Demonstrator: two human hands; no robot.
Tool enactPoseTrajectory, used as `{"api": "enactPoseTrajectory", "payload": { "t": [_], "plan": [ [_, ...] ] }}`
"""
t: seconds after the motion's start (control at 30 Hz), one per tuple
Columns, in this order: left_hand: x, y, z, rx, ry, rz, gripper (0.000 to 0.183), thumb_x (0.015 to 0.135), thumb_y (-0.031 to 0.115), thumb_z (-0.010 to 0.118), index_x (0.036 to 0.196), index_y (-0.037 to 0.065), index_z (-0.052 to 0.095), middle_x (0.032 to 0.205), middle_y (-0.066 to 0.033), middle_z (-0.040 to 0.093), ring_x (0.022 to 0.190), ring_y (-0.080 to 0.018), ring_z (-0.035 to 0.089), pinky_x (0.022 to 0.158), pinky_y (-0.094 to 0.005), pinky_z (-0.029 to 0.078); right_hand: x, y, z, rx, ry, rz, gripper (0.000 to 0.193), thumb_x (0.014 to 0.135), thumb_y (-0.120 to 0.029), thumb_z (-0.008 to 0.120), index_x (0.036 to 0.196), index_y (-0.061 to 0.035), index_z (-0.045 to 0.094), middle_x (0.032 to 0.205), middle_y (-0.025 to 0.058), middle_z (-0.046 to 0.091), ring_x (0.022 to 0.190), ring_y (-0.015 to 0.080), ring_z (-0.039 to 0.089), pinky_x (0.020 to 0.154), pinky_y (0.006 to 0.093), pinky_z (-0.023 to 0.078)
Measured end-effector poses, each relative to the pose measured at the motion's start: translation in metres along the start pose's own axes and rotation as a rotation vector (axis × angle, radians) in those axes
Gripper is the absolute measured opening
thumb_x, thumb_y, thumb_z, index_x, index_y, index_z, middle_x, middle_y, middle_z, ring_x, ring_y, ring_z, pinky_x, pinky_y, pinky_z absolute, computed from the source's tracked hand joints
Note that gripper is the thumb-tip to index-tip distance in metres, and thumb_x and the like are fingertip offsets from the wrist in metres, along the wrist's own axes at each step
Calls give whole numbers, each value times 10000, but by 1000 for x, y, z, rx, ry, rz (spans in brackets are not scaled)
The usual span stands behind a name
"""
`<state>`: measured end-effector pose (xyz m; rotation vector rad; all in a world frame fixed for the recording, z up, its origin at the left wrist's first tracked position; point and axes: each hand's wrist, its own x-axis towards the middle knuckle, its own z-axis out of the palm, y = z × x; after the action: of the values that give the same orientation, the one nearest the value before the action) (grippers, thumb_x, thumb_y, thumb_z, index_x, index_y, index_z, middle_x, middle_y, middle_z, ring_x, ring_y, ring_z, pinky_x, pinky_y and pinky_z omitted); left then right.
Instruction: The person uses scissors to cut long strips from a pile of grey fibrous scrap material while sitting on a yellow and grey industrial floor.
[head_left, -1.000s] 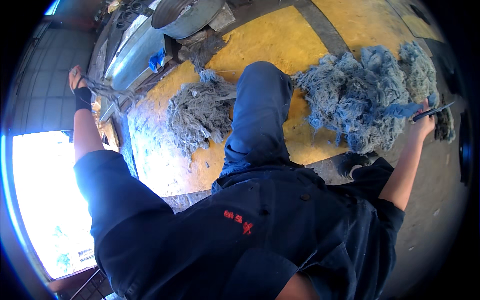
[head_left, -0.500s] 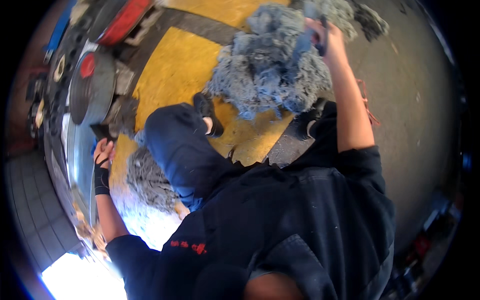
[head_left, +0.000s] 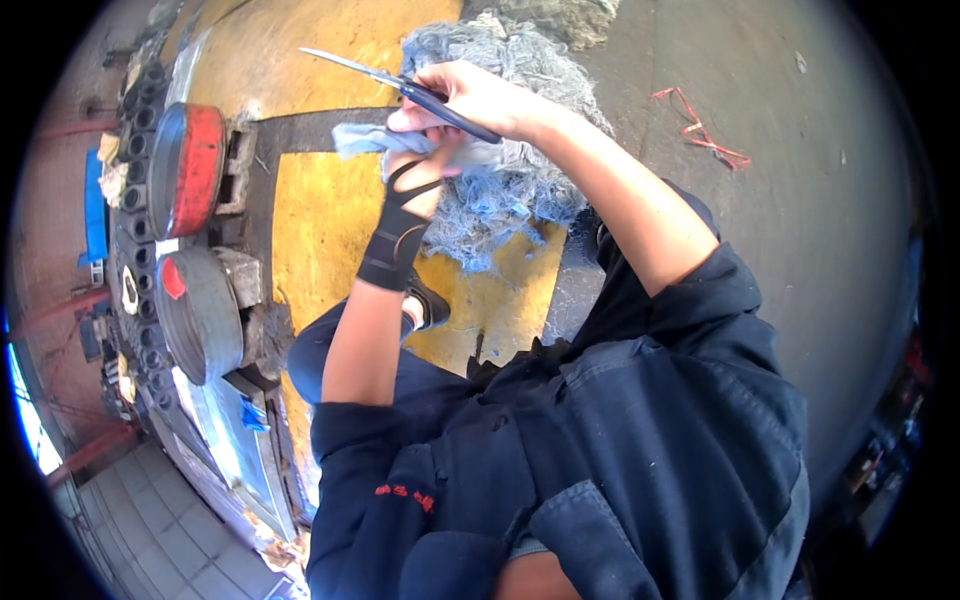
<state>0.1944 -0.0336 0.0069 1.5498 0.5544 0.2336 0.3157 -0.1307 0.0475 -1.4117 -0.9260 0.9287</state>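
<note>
Scissors (head_left: 425,95) with dark handles lie in my right hand (head_left: 460,98), their blades pointing up and left. Just below it, my left hand (head_left: 425,175), in a black wrist support (head_left: 392,245), is closed on a strip of blue-grey cloth (head_left: 368,139). The two hands meet there, and their fingers partly hide one another; the left fingers are somewhat blurred. Beneath and behind them spreads a large heap of grey-blue shredded fibres (head_left: 515,185), lying on the floor in front of my feet.
Yellow panels (head_left: 330,220) mark the dark floor (head_left: 760,260). To the left stand a red round drum (head_left: 205,155) and a grey one (head_left: 205,315), beside blocks and a row of black rings. A red cord (head_left: 690,125) lies to the right. Another pale heap (head_left: 570,20) sits farther off.
My left hand has come from the far left to meet the right. My right hand has moved left with the scissors. The view has shifted, bringing the drums lower.
</note>
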Motion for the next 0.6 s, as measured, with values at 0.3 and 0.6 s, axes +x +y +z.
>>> {"api": "enactPoseTrajectory", "payload": {
  "t": [0.3, 0.6],
  "plan": [
    [-40, 53, -122, -212, 235, 36, 471, 928, 427, 459, 982, -23, 586, 808, -92, 626, 629, -145, 615, 461, -238, 474, 16, 26, -6, -163, 116, 18, 440, 647, -243, 804, 934, 13, 591, 911, 97, 654, 855, 170, 613, 803, 304, 471],
    [-57, 76, -124, -213, 267, 65, 474, 927, 427, 457, 993, -28, 571, 838, -109, 628, 663, -165, 630, 483, -258, 506, 31, 23, 79, -17, -19, -98, 491, 601, -289, 848, 897, -5, 579, 817, 74, 620, 778, 147, 578, 728, 295, 456]
  ]
}}
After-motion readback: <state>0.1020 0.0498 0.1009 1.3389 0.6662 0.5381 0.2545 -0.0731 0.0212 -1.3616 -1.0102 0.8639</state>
